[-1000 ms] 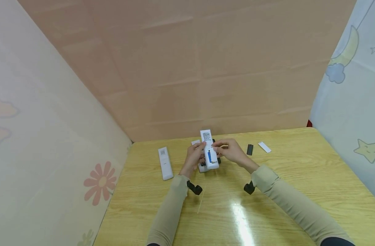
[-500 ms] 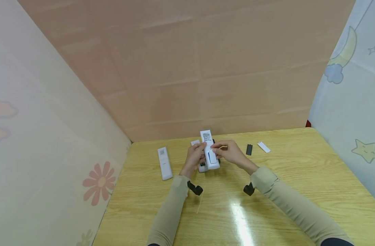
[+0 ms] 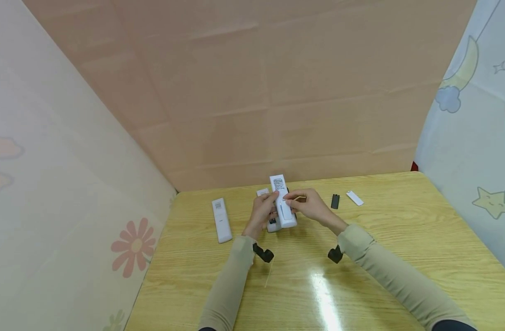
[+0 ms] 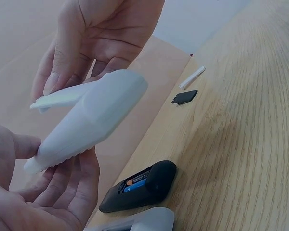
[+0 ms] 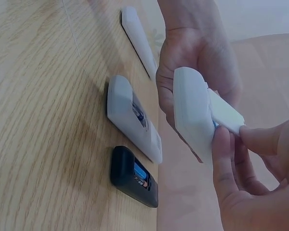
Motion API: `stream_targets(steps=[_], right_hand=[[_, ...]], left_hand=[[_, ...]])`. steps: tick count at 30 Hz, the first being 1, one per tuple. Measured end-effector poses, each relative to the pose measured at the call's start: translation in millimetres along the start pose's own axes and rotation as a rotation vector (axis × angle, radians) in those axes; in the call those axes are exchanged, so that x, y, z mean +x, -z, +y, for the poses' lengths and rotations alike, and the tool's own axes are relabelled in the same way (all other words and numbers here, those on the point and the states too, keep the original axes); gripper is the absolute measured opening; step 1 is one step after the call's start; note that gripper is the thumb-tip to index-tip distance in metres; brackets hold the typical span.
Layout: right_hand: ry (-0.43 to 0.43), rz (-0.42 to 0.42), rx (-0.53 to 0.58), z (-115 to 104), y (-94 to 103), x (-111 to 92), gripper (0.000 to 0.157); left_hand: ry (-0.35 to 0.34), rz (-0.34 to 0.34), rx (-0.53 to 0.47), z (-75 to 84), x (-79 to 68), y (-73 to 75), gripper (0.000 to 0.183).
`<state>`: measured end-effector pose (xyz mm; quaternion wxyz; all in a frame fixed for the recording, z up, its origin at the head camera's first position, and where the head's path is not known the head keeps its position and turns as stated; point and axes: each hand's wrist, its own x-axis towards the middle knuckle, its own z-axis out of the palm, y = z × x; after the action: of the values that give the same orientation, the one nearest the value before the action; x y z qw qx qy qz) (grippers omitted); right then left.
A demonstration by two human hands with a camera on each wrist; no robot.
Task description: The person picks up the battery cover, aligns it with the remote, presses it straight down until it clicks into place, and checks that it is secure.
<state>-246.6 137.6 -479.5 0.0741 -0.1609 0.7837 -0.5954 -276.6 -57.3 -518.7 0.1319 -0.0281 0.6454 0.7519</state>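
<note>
Left hand (image 3: 261,211) grips white remote (image 5: 189,108) above surface (image 3: 186,285), back upward, presumably steadying it while right hand (image 3: 312,205) pinches tilted cover (image 5: 226,113). Below hands: black remote (image 4: 156,192), open compartment containing batteries (image 4: 136,186); grey-white remote (image 5: 119,103), compartment open, contents unclear. Right of right hand: loose black cover (image 3: 335,201), loose white cover (image 3: 354,198).

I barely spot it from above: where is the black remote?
In the right wrist view, the black remote lies on the table, left of the right hand in the picture, beside a white remote with its battery slot open.
</note>
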Motion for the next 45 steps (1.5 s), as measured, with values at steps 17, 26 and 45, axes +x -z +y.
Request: stream_targets(steps=[17, 26, 45], right_hand=[[0.050, -0.001, -0.170, 4.1, 3.7, 1.9, 0.019], [0.064, -0.007, -0.235, 8.2, 2.3, 0.7, 0.021], [-0.031, 0.113, -0.215, 9.3, -6.3, 0.3, 0.037]], left_hand=[[0.011, 0.016, 0.037, 2.5, 0.4, -5.3, 0.045], [0.002, -0.005, 0.011, 3.2, -4.9, -7.4, 0.039], [-0.017, 0.039, 0.021, 1.1, -3.0, -9.4, 0.038]])
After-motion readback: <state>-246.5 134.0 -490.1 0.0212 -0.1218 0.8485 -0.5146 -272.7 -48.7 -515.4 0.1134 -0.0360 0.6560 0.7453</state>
